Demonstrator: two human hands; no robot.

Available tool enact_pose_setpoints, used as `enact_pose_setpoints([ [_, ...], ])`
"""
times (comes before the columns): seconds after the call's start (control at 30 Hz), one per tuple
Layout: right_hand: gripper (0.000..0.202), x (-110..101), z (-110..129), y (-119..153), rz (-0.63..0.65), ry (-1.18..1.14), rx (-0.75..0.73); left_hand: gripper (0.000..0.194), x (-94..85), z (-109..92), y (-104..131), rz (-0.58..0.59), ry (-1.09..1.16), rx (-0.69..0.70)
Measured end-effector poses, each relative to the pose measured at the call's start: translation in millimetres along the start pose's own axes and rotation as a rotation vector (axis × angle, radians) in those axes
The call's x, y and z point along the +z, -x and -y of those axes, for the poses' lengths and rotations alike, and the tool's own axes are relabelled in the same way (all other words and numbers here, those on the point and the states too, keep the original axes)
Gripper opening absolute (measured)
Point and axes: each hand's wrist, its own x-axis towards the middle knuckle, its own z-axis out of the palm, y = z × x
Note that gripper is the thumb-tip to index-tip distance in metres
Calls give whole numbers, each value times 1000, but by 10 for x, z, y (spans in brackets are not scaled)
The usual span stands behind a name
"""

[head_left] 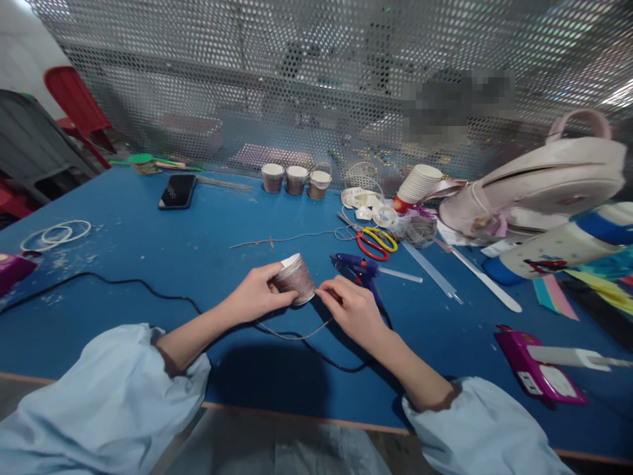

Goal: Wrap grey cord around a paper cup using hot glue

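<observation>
My left hand (260,290) is wrapped round a small paper cup (297,280) covered in grey-pink cord. The cup lies tilted on its side, its white rim toward the upper left. Close to the cup's lower right edge, my right hand (353,310) pinches thin grey cord (287,336), which hangs in a loop below the cup. The exact grip point is hidden by the fingers. Just beyond my right hand lies a blue glue gun (359,265) with a clear glue stick in its back.
Scissors (373,241), a yarn ball (420,229), several wrapped cups (295,180) and stacked paper cups (420,183) stand toward the mesh partition. A phone (178,191) lies far left. A bag (539,181), bottle (558,244) and purple power strip (539,369) are right. A black cable (148,285) crosses the table.
</observation>
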Motion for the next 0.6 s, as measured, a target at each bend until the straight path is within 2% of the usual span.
enact_pose_setpoints([
  [0.6,14,-22,11,3,25,-42,53,15,-11,-10,8,-7,-19,43],
])
